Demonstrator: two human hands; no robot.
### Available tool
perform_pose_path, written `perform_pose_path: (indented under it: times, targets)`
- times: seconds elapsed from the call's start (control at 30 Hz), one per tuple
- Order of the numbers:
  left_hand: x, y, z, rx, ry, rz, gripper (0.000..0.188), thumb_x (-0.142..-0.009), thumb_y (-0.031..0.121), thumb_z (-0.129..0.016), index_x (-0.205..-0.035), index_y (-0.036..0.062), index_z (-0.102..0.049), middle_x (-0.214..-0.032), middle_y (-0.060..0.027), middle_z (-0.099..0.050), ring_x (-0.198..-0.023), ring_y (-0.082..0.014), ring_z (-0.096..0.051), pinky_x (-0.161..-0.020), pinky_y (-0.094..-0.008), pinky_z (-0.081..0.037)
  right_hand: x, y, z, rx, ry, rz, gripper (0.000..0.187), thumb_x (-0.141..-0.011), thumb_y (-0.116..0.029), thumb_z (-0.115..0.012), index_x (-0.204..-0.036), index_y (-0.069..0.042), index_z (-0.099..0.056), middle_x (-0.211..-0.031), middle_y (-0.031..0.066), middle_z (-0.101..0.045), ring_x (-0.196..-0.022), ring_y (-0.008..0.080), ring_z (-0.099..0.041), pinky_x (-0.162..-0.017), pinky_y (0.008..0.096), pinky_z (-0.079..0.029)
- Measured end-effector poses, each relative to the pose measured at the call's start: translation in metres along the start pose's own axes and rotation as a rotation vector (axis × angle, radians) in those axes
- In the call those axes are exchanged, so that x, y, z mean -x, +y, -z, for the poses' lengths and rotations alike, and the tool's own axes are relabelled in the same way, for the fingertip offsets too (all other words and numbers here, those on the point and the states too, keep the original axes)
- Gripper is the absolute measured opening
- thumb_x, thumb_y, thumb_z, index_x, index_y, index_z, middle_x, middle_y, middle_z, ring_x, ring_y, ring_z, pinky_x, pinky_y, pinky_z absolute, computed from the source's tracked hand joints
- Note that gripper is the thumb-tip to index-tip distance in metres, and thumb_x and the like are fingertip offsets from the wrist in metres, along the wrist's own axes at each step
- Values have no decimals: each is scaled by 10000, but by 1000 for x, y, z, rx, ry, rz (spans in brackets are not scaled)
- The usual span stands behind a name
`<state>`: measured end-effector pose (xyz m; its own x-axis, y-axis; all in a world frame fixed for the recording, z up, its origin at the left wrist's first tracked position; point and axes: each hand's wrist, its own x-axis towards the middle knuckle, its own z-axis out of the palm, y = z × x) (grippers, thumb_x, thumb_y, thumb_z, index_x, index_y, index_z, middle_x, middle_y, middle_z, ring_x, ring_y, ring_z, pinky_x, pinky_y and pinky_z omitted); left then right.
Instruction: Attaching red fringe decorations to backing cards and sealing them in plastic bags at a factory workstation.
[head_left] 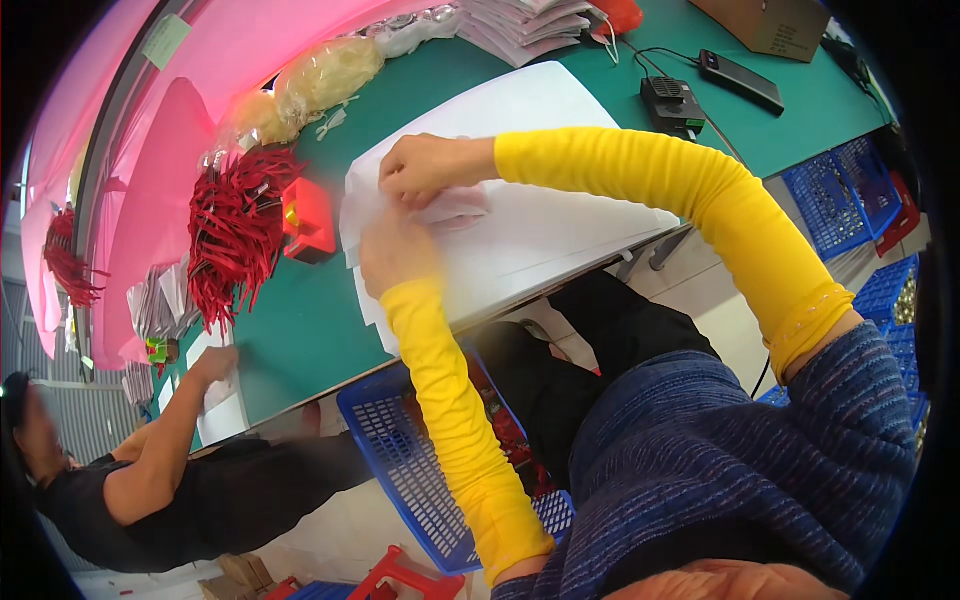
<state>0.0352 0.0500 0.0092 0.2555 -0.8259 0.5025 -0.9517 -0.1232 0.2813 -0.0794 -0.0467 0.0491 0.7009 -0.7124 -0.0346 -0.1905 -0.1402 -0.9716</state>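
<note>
Far L of the L hand (402, 258), a co-worker (150, 490) in black has a hand (215, 365) at a white sheet (222, 415) on the table. Nearer, but still well L of the L hand, a bunch of red ribbons (235, 230) is next to a red tape dispenser (320, 232) w/ a yellow roll in it. Beyond, up-L of both hands, a clear bag (330, 80) holds pale-yellow stuff, type unclear. Green tabletop (325, 310) shows btw dispenser & L hand, so some open room there. Below the L hand, past the table's front edge, a blue basket (375, 430) holds dk red pcs (505, 430), partly behind the L forearm. L hand itself is blurred, over the L end of the white sheets (570, 220); can't tell if it grips. R hand (435, 170) is just above it, fingertips drawn together; can't tell what's btw them. A small pinkish see-thru item (462, 212), outline unclear, shows just under the R hand, over the sheets, which run R to near the front edge. Up-R of the R hand: white packets (525, 25) piled, black device (672, 102), brown box (775, 25), w/ green top btw. Far R, past the table's R edge, a blue crate (812, 190) holds small shiny pcs.
</note>
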Motion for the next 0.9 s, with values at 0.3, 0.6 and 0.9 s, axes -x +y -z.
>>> perform_pose_path:
  times: [0.3,0.6,0.9]
  targets:
    - [-16,-52,12,-60,-8,-177,201,-742,233,-642,-930,180,-689,-803,-117,-592,-749,-272,-592,-698,-360,-478,-12,42,-3,1091,68,817,350,-859,-238,-473,-1183,-119,-531,-1262,128,-476,-1198,303,-424,-1020,453,-315]
    - [-22,-77,12,532,-59,426,211,-758,151,-612,-952,73,-637,-783,-62,-630,-574,-150,-575,-548,-295,-457,-25,48,10,804,-169,445,453,-944,-379,-311,-1340,-182,-403,-1382,88,-396,-1274,287,-353,-1060,480,-230]
    - [-38,-59,20,913,-393,667,183,-835,226,-634,-917,81,-559,-719,-63,-566,-456,-86,-434,-366,-177,-293,-21,54,3,899,-111,479,452,-946,-400,-312,-1343,-201,-396,-1402,88,-369,-1297,308,-320,-1075,504,-195]
